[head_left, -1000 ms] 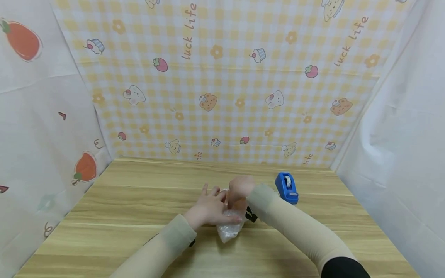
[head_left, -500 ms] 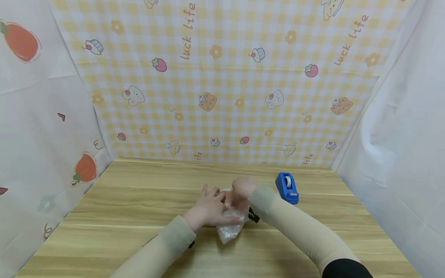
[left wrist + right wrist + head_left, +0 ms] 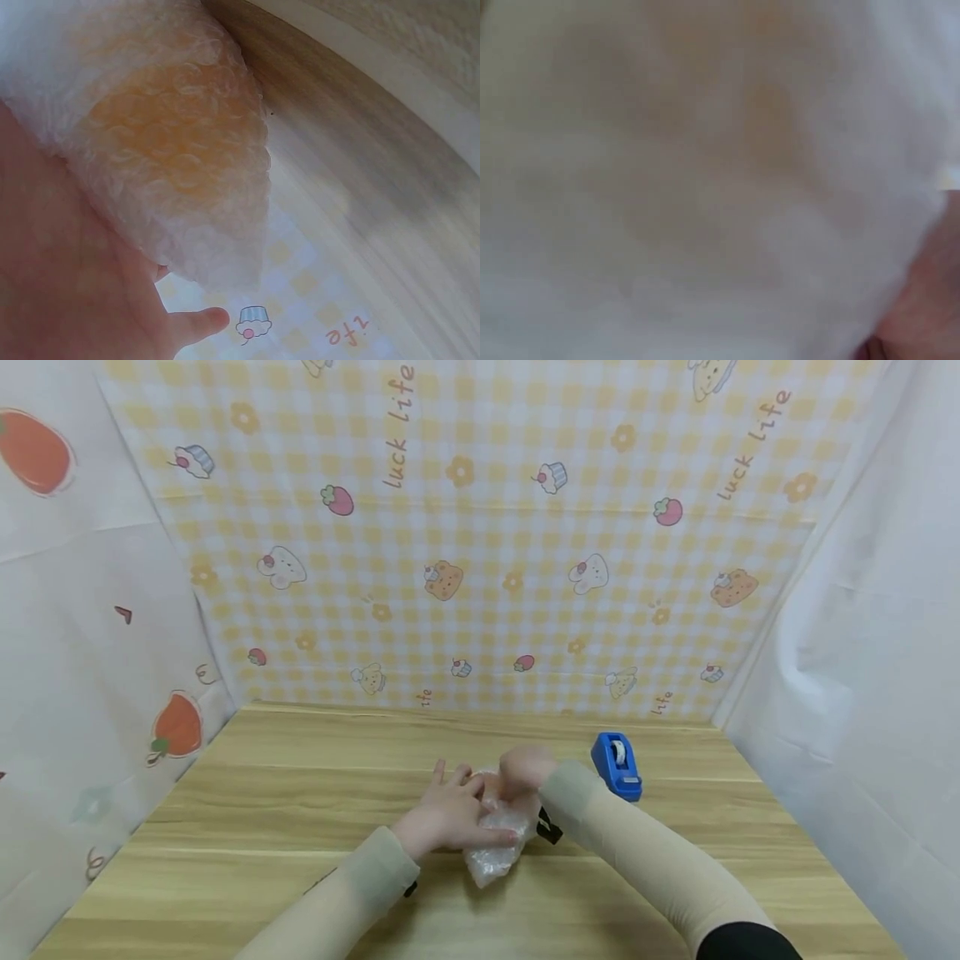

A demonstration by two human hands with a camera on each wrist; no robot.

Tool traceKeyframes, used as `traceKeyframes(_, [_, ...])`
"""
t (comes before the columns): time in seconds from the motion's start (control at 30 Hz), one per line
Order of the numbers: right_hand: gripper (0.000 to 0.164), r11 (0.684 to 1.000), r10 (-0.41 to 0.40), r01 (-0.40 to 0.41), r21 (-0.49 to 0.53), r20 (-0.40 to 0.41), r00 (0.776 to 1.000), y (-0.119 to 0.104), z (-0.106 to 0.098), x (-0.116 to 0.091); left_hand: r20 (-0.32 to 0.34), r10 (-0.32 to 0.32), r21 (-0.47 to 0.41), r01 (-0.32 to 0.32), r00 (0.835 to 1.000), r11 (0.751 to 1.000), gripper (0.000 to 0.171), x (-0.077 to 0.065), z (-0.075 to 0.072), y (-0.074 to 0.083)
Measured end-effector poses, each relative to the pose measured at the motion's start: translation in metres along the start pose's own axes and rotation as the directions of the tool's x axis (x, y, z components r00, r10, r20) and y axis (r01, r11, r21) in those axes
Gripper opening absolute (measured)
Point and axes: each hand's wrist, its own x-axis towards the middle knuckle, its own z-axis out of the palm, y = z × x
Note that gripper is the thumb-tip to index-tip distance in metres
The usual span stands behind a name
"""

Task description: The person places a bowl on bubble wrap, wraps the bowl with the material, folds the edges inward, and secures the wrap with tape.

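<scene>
A bundle of clear bubble wrap [image 3: 495,863] lies low over the wooden table, in front of me. Through its layers in the left wrist view an orange-yellow thing [image 3: 169,127] shows, its kind blurred by the bubbles. My left hand [image 3: 450,814] holds the bundle from the left, thumb laid across the top and the outer fingers spread. At the bundle's far right side my right hand [image 3: 527,770] is bent over with curled fingers and grips the wrap; its fingertips are hidden. Blurred wrap [image 3: 705,187] fills most of the right wrist view.
A blue tape dispenser [image 3: 618,768] with a roll of tape stands on the table [image 3: 330,760] to the right, beyond my right forearm. A yellow checked cloth [image 3: 495,543] hangs behind the table, with white cloths [image 3: 862,677] at both sides.
My right hand has shifted slightly to the right, still at the wrap. The left hand stays in place on the bundle, and the head view has turned a little.
</scene>
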Motion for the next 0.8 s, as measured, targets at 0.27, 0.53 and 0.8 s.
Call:
traceKeyframes(0.27, [0.014, 0.992, -0.063, 0.067, 0.102, -0.040, 0.997, 0.006, 0.000, -0.011, 0.048, 0.024, 0.028, -0.025, 0.999, 0.999, 0.082, 0.005, -0.009, -0.004])
traceKeyframes(0.53, [0.014, 0.950, -0.067, 0.048, 0.308, 0.050, 0.997, 0.009, 0.006, -0.022, 0.231, 0.013, 0.056, -0.027, 0.973, 0.998, 0.072, 0.012, -0.030, -0.009])
traceKeyframes(0.8, [0.026, 0.890, -0.090, 0.010, 0.455, 0.156, 0.984, 0.016, 0.007, -0.027, 0.266, 0.014, 0.083, -0.038, 0.964, 0.996, 0.061, 0.014, -0.039, -0.010])
